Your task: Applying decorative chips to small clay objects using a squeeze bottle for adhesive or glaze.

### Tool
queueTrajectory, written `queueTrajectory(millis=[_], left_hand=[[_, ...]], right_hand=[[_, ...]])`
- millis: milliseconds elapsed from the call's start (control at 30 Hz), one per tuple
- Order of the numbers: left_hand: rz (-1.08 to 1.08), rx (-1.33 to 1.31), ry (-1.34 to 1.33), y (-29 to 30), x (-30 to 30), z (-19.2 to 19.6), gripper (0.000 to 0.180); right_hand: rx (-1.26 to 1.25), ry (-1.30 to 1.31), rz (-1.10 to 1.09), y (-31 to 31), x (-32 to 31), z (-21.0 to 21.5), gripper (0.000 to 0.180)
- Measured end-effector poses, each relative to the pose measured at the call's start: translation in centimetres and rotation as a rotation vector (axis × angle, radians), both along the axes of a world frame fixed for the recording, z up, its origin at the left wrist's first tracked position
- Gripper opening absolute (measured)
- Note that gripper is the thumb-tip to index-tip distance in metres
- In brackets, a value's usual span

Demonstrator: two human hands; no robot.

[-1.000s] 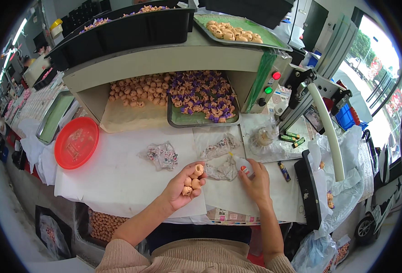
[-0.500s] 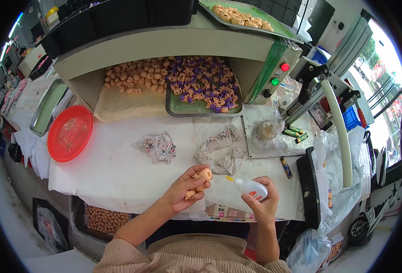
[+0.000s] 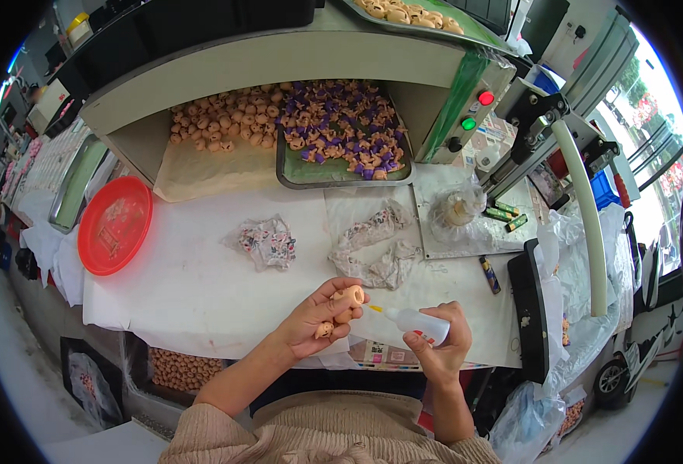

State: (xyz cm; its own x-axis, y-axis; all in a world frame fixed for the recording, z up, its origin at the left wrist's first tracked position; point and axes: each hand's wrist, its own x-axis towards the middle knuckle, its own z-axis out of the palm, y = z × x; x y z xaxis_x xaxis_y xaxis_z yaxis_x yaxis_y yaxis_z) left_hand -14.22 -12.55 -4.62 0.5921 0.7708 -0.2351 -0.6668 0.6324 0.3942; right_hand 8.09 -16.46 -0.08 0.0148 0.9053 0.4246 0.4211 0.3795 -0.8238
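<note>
The small tan doll-head piece (image 3: 350,295) sits pinched at the tips of the left hand (image 3: 320,315), whose fingers are closed around it and around at least 1 more like it (image 3: 324,330) lower in the palm. Half a second ago the piece was held lower and the bottle lay nearly flat off to the right; now the yellow nozzle of the white squeeze bottle (image 3: 415,322) points at the raised piece and almost touches it. The right hand (image 3: 436,349) has its fingers wrapped shut around the bottle's body. A second ago that hand was flat on the tabletop (image 3: 202,286) with no bottle in it. So the work has moved from picking up to applying whatever the bottle holds, probably glue, though no drop can be made out at this size.

Beyond the hands lie 2 crumpled patterned cloths (image 3: 268,242) (image 3: 372,247), a red round tray (image 3: 115,224) at the left, and a metal tray of purple-and-tan pieces (image 3: 341,135) under the shelf.
</note>
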Motion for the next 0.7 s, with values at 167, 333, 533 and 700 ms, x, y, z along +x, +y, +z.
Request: queueTrajectory(millis=[167,333,533,700], left_hand=[[-0.058,0.025,-0.031,0.04,0.0,-0.89,0.032],[-0.099,0.016,-0.021,0.04,0.19,-0.84,0.034],[-0.099,0.012,0.004,0.02,0.43,-0.62,0.038],[-0.12,0.023,0.021,0.03,0.47,-0.48,0.036]], right_hand=[[-0.008,0.002,-0.013,0.04,0.29,-0.1,0.039],[-0.003,-0.001,-0.003,0.05,0.38,-0.09,0.039],[0.003,-0.002,-0.009,0.02,0.34,-0.2,0.04],[-0.024,-0.018,0.005,0.06,0.42,-0.05,0.04]])
